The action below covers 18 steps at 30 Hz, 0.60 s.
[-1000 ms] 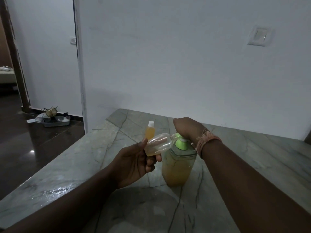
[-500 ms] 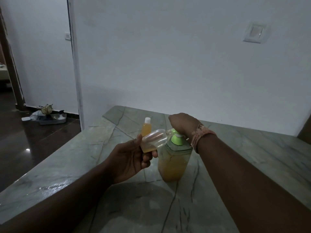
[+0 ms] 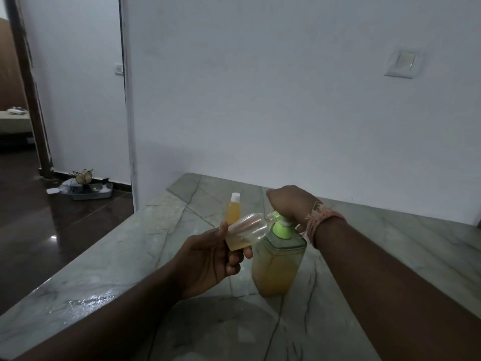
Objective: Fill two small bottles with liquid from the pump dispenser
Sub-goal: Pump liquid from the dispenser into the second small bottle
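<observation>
Pump dispenser (image 3: 277, 267), holding yellow liquid, is standing on the marble counter (image 3: 125, 267) at lower centre of the frame. I am pressing my right hand (image 3: 290, 203) down on its green pump head (image 3: 282, 229), fingers curled over the top. My left hand (image 3: 208, 256) is pinching a clear small bottle (image 3: 247, 231) between thumb and fingers, tilting its mouth against the nozzle; a little liquid is pooling at its base. Just behind, a filled capped bottle (image 3: 233, 211) is standing upright.
</observation>
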Available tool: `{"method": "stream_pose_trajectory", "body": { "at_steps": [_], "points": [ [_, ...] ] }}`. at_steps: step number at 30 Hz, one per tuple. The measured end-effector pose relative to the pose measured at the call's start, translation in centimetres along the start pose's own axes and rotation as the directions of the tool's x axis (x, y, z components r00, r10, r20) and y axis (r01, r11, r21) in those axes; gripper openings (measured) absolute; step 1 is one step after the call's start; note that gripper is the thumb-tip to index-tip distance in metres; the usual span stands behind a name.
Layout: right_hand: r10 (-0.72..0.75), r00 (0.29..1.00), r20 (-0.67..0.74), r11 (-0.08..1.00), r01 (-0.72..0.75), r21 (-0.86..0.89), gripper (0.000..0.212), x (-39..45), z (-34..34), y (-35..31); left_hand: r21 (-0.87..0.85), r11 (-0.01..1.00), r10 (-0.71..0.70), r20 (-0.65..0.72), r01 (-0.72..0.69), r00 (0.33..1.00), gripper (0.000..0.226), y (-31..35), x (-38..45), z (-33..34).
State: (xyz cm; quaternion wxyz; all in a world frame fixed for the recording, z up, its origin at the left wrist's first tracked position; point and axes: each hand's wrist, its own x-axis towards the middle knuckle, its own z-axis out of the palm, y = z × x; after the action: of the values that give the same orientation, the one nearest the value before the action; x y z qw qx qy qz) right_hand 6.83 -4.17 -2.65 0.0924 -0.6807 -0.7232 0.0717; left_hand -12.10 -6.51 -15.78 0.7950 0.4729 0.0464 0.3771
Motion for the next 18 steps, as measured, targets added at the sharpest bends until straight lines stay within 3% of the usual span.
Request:
{"method": "stream_pose_trajectory", "body": {
  "at_steps": [7, 9, 18],
  "points": [
    [-0.038, 0.995, -0.091, 0.993, 0.028, -0.111, 0.024, 0.7, 0.9, 0.4, -0.008, 1.000, 0.007, -0.002, -0.007, 1.000, 0.057, 0.0, -0.1, -0.4],
    [-0.040, 0.993, -0.112, 0.992, 0.026, -0.121, 0.029, 0.5, 1.0, 0.4, 0.003, 1.000, -0.008, 0.007, 0.008, 1.000, 0.057, 0.1, -0.1, -0.5],
    [0.073, 0.997, 0.015, 0.993, -0.074, 0.096, 0.034, 0.0, -0.6, 0.2, 0.010, 1.000, 0.008, -0.013, -0.008, 1.000, 0.052, -0.1, -0.2, 0.1]
  ]
}}
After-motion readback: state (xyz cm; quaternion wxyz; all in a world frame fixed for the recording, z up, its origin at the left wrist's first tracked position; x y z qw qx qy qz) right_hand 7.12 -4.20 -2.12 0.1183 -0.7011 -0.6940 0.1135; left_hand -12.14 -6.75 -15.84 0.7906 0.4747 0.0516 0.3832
